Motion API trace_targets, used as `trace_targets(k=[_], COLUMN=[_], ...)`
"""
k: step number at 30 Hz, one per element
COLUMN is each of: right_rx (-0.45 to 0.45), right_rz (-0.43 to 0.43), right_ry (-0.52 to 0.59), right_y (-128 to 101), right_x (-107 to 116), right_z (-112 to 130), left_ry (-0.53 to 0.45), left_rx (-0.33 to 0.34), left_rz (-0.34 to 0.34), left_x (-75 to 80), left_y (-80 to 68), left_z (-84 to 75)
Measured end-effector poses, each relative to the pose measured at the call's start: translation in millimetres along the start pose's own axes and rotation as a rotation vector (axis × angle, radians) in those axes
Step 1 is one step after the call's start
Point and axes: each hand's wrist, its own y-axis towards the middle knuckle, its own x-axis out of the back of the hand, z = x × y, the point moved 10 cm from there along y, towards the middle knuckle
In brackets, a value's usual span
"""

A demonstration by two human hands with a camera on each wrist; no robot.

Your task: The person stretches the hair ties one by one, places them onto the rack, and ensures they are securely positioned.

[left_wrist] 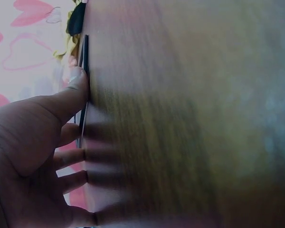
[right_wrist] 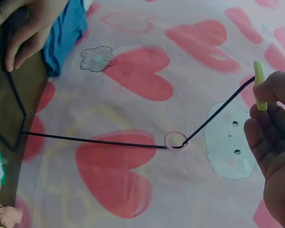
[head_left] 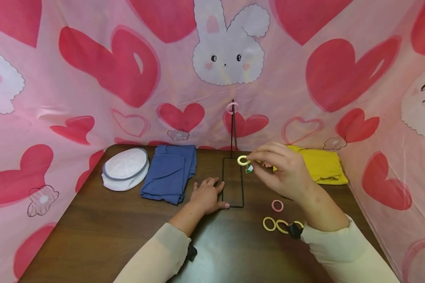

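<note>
My right hand pinches a small yellow ring between thumb and fingertips. In the right wrist view, that ring stands edge-on at the free end of a bent black wire stand; whether the tip passes through it, I cannot tell. A pink ring hangs at the wire's bend. My left hand lies palm down on the table with fingers spread, its thumb and a finger touching the stand's rectangular base. The left wrist view shows the thumb against the dark wire.
Near my right forearm lie a pink ring and several yellow rings. To the left are a folded blue cloth and a white round fabric item. A yellow cloth and a small green-white item lie on the right.
</note>
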Motion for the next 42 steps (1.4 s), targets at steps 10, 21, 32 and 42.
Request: trace_targets(k=[10,21,32,42], right_rx=[0.032,0.008,-0.069,-0.141], right_rz=[-0.052,-0.055,-0.050,-0.084], right_ry=[-0.024,-0.028,-0.034,-0.015], right_y=[20,21,17,17], right_x=[6,0,-11,-25], right_z=[4,-9,-34,-55], left_ry=[0.024,0.022,0.019,0.017], left_rx=[0.007,0.006,0.011,0.012], left_rz=[0.003,0.007,0.008,0.007], left_x=[1.3,-0.6,1.1,0.5], left_y=[-0.2,0.1,-0.3,-0.6], left_z=[-1.5,-2.6,-1.8,-0.9])
